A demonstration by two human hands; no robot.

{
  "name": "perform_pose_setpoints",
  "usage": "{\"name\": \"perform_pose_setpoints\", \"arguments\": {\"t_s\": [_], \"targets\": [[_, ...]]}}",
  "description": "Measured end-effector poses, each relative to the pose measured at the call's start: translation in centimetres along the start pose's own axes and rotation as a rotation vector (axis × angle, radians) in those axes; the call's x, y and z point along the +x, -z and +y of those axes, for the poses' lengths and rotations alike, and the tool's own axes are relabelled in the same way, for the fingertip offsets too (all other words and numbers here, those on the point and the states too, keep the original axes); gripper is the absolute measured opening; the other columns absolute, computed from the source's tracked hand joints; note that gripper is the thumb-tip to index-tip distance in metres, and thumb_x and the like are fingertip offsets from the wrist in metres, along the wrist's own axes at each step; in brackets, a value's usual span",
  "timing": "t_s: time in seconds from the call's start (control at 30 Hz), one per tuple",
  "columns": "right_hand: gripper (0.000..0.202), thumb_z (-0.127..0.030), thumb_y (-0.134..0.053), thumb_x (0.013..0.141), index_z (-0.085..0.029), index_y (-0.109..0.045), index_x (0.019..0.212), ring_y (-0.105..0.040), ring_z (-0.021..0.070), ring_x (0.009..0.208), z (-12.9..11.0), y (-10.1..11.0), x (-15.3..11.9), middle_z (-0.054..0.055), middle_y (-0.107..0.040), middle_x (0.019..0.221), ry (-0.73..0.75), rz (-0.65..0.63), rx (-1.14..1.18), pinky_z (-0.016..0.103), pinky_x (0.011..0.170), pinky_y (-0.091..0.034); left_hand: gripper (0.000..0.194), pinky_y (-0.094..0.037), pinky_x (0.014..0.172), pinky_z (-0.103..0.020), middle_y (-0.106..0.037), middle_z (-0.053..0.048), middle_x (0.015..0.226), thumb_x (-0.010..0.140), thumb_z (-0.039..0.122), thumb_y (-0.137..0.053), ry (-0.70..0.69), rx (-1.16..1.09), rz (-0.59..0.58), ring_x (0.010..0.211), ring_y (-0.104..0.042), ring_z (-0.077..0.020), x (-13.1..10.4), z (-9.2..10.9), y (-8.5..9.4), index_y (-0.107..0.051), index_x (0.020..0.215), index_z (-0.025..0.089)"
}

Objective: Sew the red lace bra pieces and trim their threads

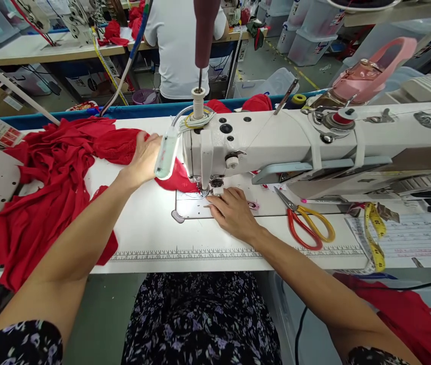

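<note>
Under the head of a white sewing machine (234, 142), a piece of red fabric (177, 178) lies at the presser foot (204, 191). My left hand (145, 158) is on this red fabric, left of the needle, closed over a bunched part; the small lamp (167, 154) hides some of its fingertips. Just right of the foot, my right hand (232, 213) rests low over the metal needle plate (192, 208), fingers stretched forward and fingertips close to the foot. A large heap of red fabric (67, 152) spreads over the table's left side and hangs off its front edge.
Scissors (308, 223) with red and yellow handles lie right of my right hand. A yellow tape measure (375, 235) sits on written paper (413, 235). A printed ruler (185, 255) runs along the front edge. Behind, a person in a white shirt (179, 50) sits near plastic bins (310, 40).
</note>
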State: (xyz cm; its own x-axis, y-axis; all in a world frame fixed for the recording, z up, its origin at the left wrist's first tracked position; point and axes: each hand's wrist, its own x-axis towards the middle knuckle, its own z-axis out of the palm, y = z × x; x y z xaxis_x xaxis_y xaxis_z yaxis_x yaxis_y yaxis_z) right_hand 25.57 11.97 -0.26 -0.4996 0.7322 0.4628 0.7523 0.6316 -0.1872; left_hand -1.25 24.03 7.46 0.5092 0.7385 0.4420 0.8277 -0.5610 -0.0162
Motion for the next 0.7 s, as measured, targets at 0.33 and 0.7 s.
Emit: {"name": "perform_pose_setpoints", "arguments": {"t_s": [0.33, 0.7], "targets": [[0.023, -0.020, -0.048, 0.097, -0.017, -0.068, 0.107, -0.050, 0.0206, 0.088, 0.0, 0.1, 0.0, 0.006, -0.063, 0.085, 0.011, 0.002, -0.018, 0.037, 0.088, -0.035, 0.023, -0.053, 0.081, -0.038, -0.069, -0.011, 0.108, 0.096, 0.022, -0.051, -0.206, -0.204, 0.013, 0.095, -0.063, -0.0224, -9.4, 9.0, -1.3, -0.059, 0.117, 0.016], [0.024, -0.019, -0.046, 0.098, -0.018, -0.068, 0.107, -0.050, 0.0204, 0.086, 0.1, -0.1, 0.0, 0.005, -0.063, 0.085, 0.007, 0.007, -0.033, 0.037, 0.087, -0.035, 0.025, -0.044, 0.106, -0.050, -0.071, -0.011, 0.108, 0.095, 0.029, -0.056, -0.143, -0.243, -0.049, 0.100, -0.064, -0.0236, -10.1, 10.0, -2.2, -0.061, 0.116, 0.016]]}}
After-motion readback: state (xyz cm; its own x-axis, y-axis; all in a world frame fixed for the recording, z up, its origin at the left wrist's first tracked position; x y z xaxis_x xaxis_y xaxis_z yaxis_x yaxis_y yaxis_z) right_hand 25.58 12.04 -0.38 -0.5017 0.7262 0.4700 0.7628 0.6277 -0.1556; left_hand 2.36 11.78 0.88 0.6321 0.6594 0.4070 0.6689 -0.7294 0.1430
